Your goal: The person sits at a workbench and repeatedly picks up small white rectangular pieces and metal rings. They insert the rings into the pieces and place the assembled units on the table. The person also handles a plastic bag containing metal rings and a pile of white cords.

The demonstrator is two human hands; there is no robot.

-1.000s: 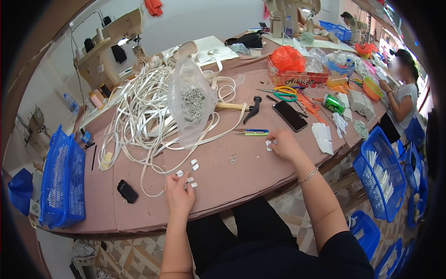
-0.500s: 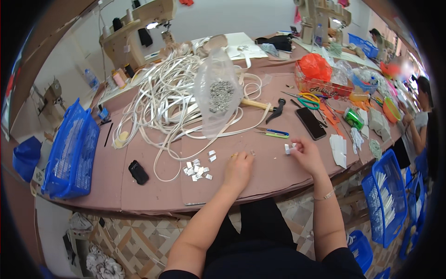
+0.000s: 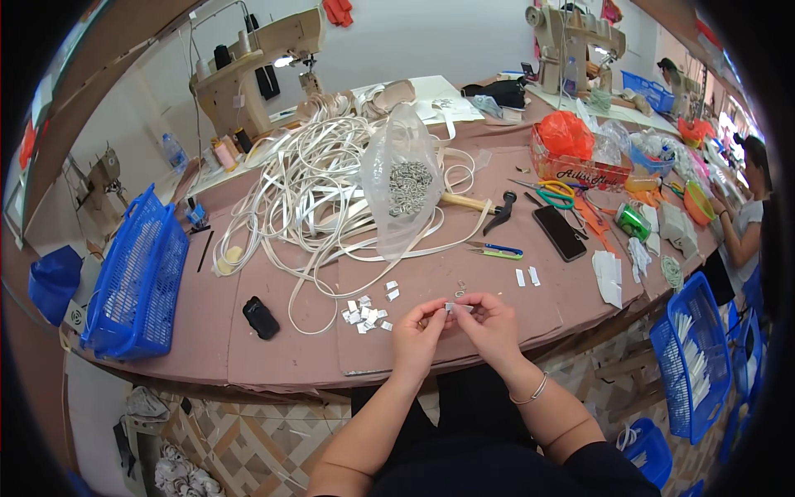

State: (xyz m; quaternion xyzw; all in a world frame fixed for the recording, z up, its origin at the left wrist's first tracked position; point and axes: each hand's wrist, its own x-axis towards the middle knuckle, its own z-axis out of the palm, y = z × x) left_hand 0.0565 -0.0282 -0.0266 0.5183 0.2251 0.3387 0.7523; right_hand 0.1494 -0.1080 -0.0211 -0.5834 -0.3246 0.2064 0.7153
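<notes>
Both hands meet over the near edge of the table with a short white strip (image 3: pixel 452 307) pinched between their fingertips. My left hand (image 3: pixel 419 333) is closed on its left end. My right hand (image 3: pixel 490 330) grips it from the right, thumb and fingers together. Just beyond the fingertips lie small metal rings (image 3: pixel 460 291). Two short white strips (image 3: pixel 527 277) rest flat to the right of them. Left of my left hand is a loose pile of small white folded pieces (image 3: pixel 362 315). Farther back, a clear plastic bag (image 3: pixel 383 178) holds many metal rings.
A tangle of white straps (image 3: pixel 290 190) covers the left middle. Behind the hands lie a hammer (image 3: pixel 502 211), thread snips (image 3: pixel 497 250), scissors (image 3: pixel 553 194) and a phone (image 3: pixel 559 233). Blue baskets (image 3: pixel 137 286) flank the table; a black object (image 3: pixel 261 317) lies left. Another person (image 3: pixel 749 207) sits far right.
My right hand has come left and my left hand has shifted to join it on one white strip. Two white strips now lie on the table where my right hand was.
</notes>
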